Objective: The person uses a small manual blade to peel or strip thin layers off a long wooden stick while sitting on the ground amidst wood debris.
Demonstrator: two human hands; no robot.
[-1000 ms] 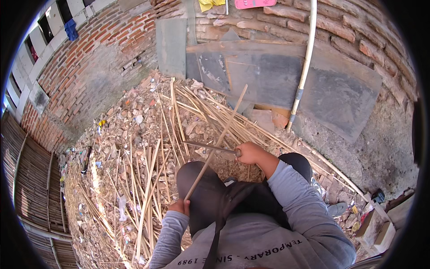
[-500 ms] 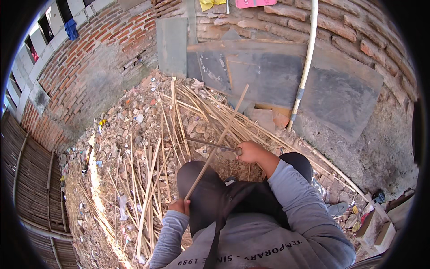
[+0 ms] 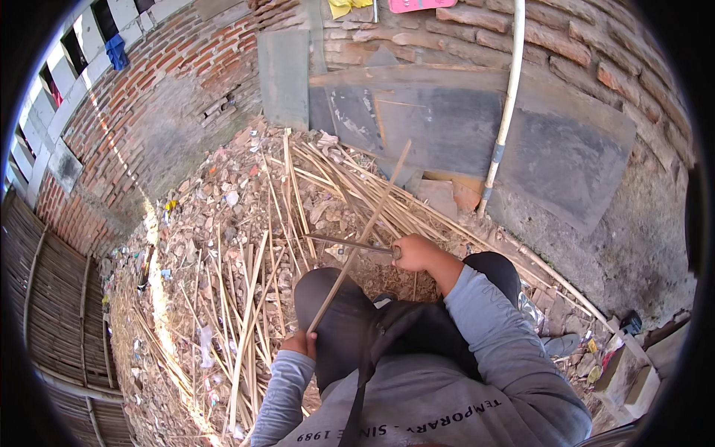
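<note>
My left hand (image 3: pixel 299 343) is closed round the lower end of a long bamboo strip (image 3: pixel 381 198), beside my left knee. The strip slants up and away to the right, passing over my dark-trousered thigh. In my right hand (image 3: pixel 415 253) is the handle of a long-bladed knife (image 3: pixel 348 242), its narrow blade pointing left. Blade and strip cross in front of my knees; whether the edge bites into the strip I cannot tell. The fingers of my left hand are partly hidden.
Many cut bamboo strips (image 3: pixel 249 298) lie on the rubble-strewn ground to the left, with another bundle (image 3: pixel 350 179) ahead. A pale pipe (image 3: pixel 509 112) stands before dark panels (image 3: pixel 447 112) leaning on the brick wall. Woven bamboo (image 3: pixel 59 305) borders the left.
Both hands, the knife and the bamboo strip stay almost where they were. The view has shifted very slightly, and a streak of sunlight now shows on the left brick wall.
</note>
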